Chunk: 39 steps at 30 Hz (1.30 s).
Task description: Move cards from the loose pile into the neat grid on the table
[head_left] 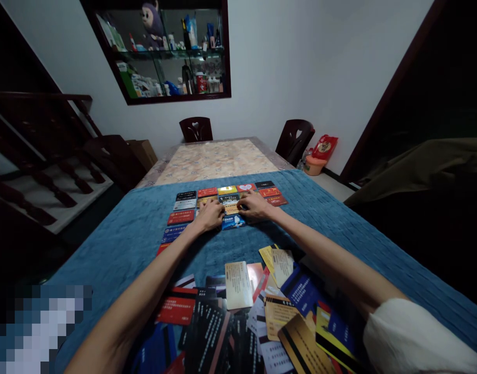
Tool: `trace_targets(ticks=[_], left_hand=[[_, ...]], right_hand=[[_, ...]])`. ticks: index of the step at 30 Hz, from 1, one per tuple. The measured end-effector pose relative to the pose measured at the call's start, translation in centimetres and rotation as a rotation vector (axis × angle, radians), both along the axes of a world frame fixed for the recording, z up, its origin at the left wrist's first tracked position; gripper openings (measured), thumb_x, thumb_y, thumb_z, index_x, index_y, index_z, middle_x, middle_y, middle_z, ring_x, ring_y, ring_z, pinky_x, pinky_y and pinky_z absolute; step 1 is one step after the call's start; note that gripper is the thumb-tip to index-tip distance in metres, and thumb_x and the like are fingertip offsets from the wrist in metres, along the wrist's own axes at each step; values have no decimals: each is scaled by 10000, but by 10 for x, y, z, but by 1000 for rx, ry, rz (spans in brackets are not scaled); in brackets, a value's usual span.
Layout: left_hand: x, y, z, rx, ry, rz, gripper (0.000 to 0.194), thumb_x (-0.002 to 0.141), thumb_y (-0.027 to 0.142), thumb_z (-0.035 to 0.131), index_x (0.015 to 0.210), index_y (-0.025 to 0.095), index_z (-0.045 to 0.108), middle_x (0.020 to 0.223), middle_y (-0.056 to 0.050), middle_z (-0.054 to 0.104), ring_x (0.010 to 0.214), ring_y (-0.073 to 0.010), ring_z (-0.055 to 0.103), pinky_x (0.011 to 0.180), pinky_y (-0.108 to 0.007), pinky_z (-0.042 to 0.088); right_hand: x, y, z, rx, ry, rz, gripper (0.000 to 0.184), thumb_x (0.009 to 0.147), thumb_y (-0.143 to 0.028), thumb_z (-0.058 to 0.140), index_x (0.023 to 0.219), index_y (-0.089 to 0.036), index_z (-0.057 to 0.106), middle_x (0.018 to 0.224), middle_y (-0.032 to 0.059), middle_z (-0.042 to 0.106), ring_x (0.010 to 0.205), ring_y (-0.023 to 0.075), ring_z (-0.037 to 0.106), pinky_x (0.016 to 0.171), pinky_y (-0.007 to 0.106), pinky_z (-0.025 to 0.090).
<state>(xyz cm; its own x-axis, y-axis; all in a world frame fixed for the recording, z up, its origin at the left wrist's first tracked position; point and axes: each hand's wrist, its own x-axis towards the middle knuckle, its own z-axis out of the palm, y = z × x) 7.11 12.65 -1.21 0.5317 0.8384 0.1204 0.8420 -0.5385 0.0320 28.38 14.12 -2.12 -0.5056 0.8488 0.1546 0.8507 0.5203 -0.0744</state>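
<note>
Side by side over the laid-out cards, my left hand (212, 214) and my right hand (254, 203) have curled fingers at opposite edges of a gold card (232, 209). Just above it lies a dark card (228, 198), and just below is a blue card (233, 222) with a white picture. More cards form rows and columns around my hands, such as a red card (180, 217) on the left and a black card (265, 184) at the upper right. My hands partly cover several of them.
A loose, overlapping pile of cards (210, 332) lies close to me, between my forearms. A blue cloth (117, 244) covers the near part of the table (218, 156). Dark chairs (196, 130) stand beyond, and a red bag (324, 147) sits in an orange bucket by the wall.
</note>
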Motion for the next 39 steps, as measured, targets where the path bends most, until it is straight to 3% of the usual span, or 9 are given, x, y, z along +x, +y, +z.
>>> trace_targets(ticks=[12, 22, 31, 39], left_hand=[[2, -2, 2, 5, 22, -5, 223, 884, 250, 505, 963, 210, 709, 1156, -120, 642, 1183, -338, 435, 931, -509, 382], [-3, -9, 0, 100, -30, -50, 236, 903, 234, 502, 1016, 177, 701, 1180, -122, 640, 1194, -313, 435, 987, -516, 343], [7, -49, 12, 121, -117, -136, 211, 867, 191, 538, 999, 182, 702, 1160, -110, 658, 1225, -331, 425, 954, -530, 372], [25, -97, 11, 108, -178, -272, 224, 876, 176, 533, 1025, 182, 700, 1121, -110, 665, 1212, -318, 425, 970, -548, 353]], right_hand=[[-5, -8, 7, -2, -53, -25, 271, 869, -349, 565, 1028, -222, 745, 1172, 115, 662, 1096, 321, 491, 835, 379, 385], [1, -23, 15, 33, -15, -27, 330, 916, -356, 546, 1163, -200, 699, 1219, 127, 638, 1123, 314, 455, 863, 396, 373], [21, -57, 18, 102, 54, 39, 237, 878, -243, 595, 1075, -199, 720, 1108, 102, 665, 1069, 282, 451, 819, 373, 343], [52, -105, 11, 155, 144, 92, 154, 890, -238, 599, 961, -206, 731, 974, 79, 679, 1005, 258, 468, 817, 370, 332]])
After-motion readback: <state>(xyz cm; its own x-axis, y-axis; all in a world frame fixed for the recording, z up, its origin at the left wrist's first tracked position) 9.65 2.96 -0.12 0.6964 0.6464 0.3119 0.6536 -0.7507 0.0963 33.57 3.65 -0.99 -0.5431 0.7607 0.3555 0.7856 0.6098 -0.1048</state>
